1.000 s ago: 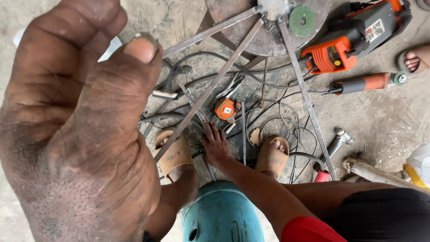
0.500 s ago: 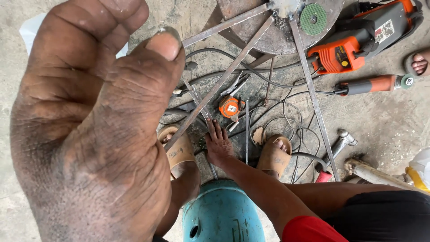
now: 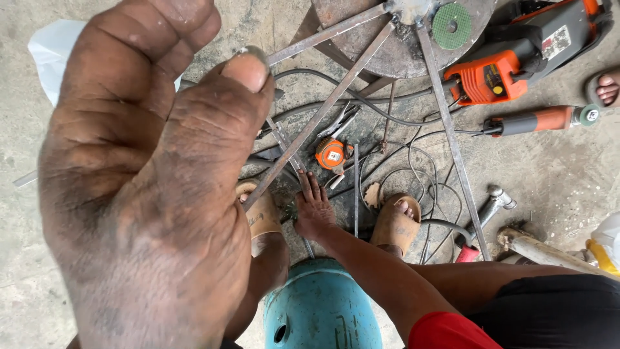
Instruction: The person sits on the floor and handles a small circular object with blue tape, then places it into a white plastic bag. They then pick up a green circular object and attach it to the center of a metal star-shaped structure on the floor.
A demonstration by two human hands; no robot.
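Note:
My left hand (image 3: 148, 194) is raised close to the camera and fills the left half of the view. Its fingers are curled against the thumb, and I see nothing held in them. My right hand (image 3: 314, 210) reaches down to the concrete floor between my two sandalled feet (image 3: 395, 223). Its fingers are spread and rest on thin steel rods (image 3: 355, 187) lying there. Long flat steel bars (image 3: 323, 113) fan out from a rusty round plate (image 3: 387, 52). An orange tape measure (image 3: 331, 154) and pliers (image 3: 339, 123) lie just beyond my right hand.
A blue cylinder (image 3: 320, 304) stands between my legs. An orange power tool (image 3: 516, 58), a green disc (image 3: 451, 26), an angle grinder (image 3: 542, 119), black cables (image 3: 413, 161), a hammer (image 3: 494, 203) and a pipe (image 3: 542, 252) lie to the right. Another person's foot (image 3: 604, 87) is at the far right. A white bag (image 3: 55, 55) lies far left.
My left hand has drifted to the right and slightly higher in the view, covering more of the floor. My right hand has stayed on the rods between my feet.

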